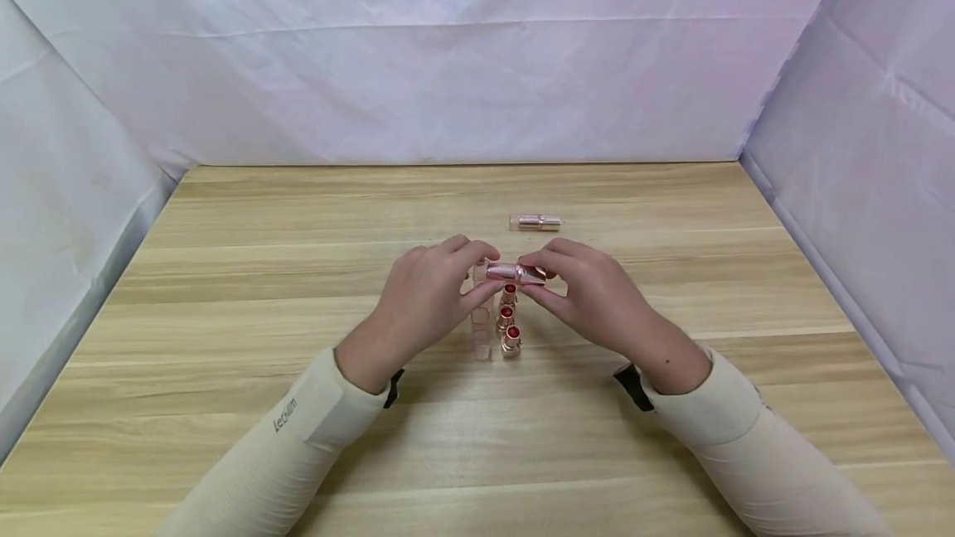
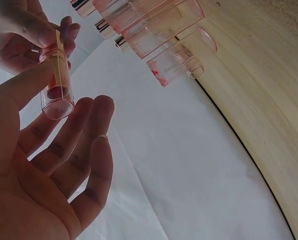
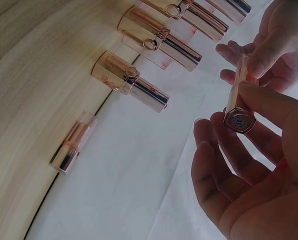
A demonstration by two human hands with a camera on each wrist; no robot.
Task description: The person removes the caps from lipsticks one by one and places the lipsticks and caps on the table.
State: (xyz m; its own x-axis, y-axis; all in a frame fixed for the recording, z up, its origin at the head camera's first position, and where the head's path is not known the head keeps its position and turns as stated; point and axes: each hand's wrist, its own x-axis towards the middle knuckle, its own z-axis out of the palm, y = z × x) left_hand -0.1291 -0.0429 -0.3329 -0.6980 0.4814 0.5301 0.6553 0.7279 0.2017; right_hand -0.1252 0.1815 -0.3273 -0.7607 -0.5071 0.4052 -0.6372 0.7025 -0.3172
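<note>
Right up close, two cream sleeves (image 1: 276,446) are reaching in over the wood-grain tabletop (image 1: 462,471), dark lettering showing on the left one, and a black strap (image 1: 634,388) is peeking out at the right cuff. Just beyond, three uncapped lipsticks (image 1: 506,319) are standing upright in a line, red tips facing up, and clear caps (image 1: 481,346) are lining up beside them on the left. And here are the hands, both grasping! The left hand (image 1: 429,288) is pinching the clear-covered end of the held lipstick (image 1: 503,273) between thumb and finger, while the right hand (image 1: 597,292) is pinching its metallic base. That lipstick is lying level between them, just over the farthest standing one, and the right wrist view is catching a round label on its bottom. Farther back, another capped lipstick (image 1: 539,223) is resting on its side, and behind everything white cloth (image 1: 462,89) is hanging.
</note>
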